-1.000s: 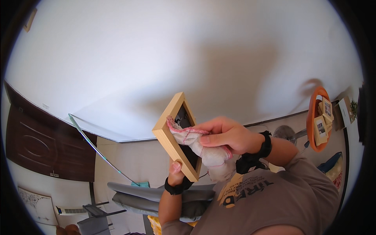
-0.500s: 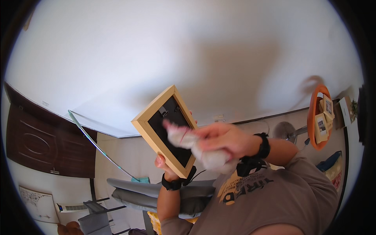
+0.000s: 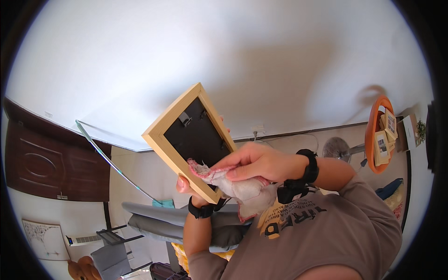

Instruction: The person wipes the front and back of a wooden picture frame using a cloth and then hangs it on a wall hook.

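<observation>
A light wooden picture frame is held up, its black backing and small metal hanger facing me. My left hand, with a black band on the wrist, grips the frame's lower edge from behind; only a few of its fingers show. My right hand, wearing a black watch, pinches a crumpled white cloth with a pink hem. It presses the cloth against the frame's lower right edge. The rest of the cloth hangs down below that hand.
A dark brown door is at the left and a thin pole leans beside it. An orange round shelf with small framed pictures and a fan are at the right. A grey seat lies below the hands.
The frame has turned so more of its black back faces me and it sits further left. The right hand with the cloth has slid down along the frame's edge toward the lower corner.
</observation>
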Demonstrator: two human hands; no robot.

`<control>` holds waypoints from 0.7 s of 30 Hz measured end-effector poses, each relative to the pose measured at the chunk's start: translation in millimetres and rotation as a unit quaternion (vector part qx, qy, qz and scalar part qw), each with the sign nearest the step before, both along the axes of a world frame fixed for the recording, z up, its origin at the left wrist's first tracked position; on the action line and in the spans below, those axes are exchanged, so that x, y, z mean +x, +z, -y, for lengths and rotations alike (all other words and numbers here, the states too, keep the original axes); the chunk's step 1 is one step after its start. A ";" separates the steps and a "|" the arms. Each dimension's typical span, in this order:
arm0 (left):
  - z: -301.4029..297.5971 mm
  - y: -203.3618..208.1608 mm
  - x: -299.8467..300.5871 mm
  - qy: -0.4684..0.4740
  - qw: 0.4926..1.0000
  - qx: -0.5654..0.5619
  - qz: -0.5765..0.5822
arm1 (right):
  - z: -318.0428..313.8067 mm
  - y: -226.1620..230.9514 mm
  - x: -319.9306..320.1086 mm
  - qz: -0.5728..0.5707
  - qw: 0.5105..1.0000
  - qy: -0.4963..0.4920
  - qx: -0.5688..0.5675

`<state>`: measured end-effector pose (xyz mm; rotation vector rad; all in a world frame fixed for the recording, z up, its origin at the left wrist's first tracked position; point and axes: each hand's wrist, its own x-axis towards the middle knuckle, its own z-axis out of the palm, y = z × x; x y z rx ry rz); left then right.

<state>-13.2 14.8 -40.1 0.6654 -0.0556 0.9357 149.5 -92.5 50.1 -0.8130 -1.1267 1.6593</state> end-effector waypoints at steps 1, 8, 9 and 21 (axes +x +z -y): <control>-1.0 -3.9 -3.4 -0.013 1.000 -0.006 0.005 | 0.1 7.1 1.3 -0.002 1.000 0.002 -0.003; 2.7 28.7 7.4 -0.138 0.990 0.017 0.030 | -0.4 3.2 -8.9 -0.111 0.993 -0.035 0.006; 4.5 31.3 5.0 -0.095 0.994 0.054 0.011 | 1.7 -0.1 -8.2 -0.110 0.993 -0.035 0.006; -0.8 64.1 20.2 -0.020 0.994 0.083 -0.076 | 18.0 -16.5 12.8 0.191 0.935 -0.207 0.214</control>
